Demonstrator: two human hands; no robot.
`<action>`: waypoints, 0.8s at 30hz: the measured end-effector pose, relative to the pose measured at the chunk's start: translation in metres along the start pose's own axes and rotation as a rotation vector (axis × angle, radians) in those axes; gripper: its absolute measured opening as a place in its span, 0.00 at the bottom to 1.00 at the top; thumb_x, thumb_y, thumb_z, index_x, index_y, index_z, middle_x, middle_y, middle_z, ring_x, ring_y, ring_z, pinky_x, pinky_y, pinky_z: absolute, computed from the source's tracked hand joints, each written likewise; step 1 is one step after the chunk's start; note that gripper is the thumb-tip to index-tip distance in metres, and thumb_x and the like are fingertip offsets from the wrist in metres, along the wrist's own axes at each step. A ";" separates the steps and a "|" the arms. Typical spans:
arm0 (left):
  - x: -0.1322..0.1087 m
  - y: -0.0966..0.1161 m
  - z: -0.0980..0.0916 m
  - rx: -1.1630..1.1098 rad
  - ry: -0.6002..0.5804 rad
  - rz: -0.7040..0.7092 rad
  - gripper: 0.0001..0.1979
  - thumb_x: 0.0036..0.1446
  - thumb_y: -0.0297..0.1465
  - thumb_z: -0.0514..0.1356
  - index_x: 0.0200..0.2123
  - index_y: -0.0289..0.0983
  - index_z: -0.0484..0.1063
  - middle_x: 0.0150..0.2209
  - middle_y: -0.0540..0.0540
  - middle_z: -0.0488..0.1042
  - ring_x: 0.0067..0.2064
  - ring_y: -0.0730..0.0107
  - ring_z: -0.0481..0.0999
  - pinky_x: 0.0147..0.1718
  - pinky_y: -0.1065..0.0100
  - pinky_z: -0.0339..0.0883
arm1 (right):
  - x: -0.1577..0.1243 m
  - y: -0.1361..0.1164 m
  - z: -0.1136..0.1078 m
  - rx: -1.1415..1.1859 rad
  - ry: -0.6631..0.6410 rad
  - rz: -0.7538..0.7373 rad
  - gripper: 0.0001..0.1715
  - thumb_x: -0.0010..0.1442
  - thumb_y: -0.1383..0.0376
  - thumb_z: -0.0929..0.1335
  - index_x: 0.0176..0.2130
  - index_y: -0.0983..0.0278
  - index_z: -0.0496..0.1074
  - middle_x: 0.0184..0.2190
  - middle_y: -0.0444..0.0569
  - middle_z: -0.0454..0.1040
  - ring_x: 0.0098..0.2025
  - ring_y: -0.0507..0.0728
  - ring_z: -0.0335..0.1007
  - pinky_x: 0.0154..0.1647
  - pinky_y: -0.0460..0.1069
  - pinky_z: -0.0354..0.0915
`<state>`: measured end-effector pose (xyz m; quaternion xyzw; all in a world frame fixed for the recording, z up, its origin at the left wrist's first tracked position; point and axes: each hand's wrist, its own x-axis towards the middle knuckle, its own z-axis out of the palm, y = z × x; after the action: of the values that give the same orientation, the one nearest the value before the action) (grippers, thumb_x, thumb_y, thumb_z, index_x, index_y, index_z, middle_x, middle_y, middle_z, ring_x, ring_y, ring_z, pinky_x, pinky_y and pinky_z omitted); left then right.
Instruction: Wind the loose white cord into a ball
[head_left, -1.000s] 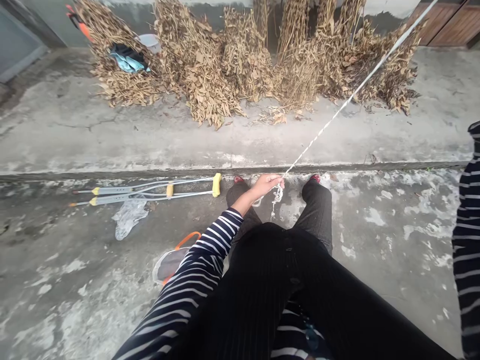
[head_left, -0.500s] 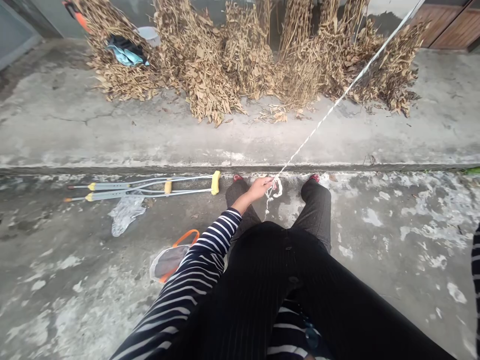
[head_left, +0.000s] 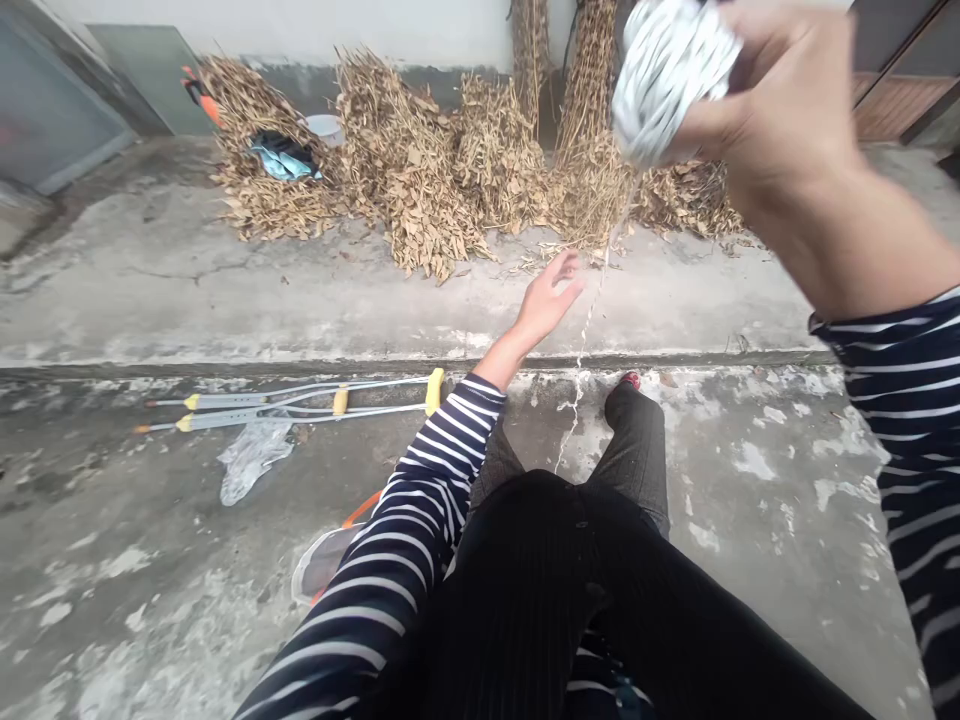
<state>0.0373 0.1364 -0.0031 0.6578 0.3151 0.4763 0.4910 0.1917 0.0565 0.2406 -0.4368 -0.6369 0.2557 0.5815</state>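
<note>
Right hand (head_left: 795,110), fingers grasping a rounded, pale white ball of wound cord (head_left: 671,80) at the view's upper edge.
The ball's layered windings slant down-left; left hand (head_left: 545,303) released, fingers loosely bent; beside it hangs the ball's thin, crinkled white strand (head_left: 578,385), long axis near-vertical, leaning down-left.

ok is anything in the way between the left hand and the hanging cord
Nothing visible: the left hand is open just left of the cord, with a gap showing between them. The right hand holds the ball above.
</note>
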 end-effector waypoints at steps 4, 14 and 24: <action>0.015 0.058 0.028 -0.119 -0.069 0.071 0.18 0.65 0.41 0.64 0.52 0.37 0.75 0.49 0.44 0.80 0.57 0.59 0.77 0.62 0.56 0.63 | -0.016 0.012 0.017 -0.062 -0.044 0.074 0.22 0.43 0.84 0.78 0.39 0.71 0.81 0.38 0.48 0.81 0.36 0.51 0.76 0.32 0.47 0.75; -0.110 0.017 0.023 -0.068 -0.374 -0.331 0.15 0.62 0.41 0.61 0.31 0.36 0.76 0.27 0.46 0.81 0.34 0.67 0.78 0.47 0.64 0.70 | -0.107 0.183 -0.010 -0.520 0.003 0.200 0.30 0.40 0.77 0.77 0.46 0.68 0.81 0.49 0.55 0.78 0.57 0.71 0.69 0.65 0.71 0.64; -0.086 0.013 -0.020 0.409 -0.480 -0.384 0.13 0.58 0.32 0.61 0.24 0.35 0.78 0.21 0.49 0.76 0.22 0.76 0.63 0.30 0.69 0.58 | -0.240 0.236 0.044 -0.345 -0.291 0.318 0.34 0.41 0.74 0.69 0.50 0.62 0.79 0.55 0.52 0.76 0.61 0.68 0.68 0.69 0.65 0.63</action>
<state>-0.0117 0.0630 -0.0171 0.7644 0.3971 0.1348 0.4898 0.1963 -0.0252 -0.0889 -0.5825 -0.6713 0.2918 0.3534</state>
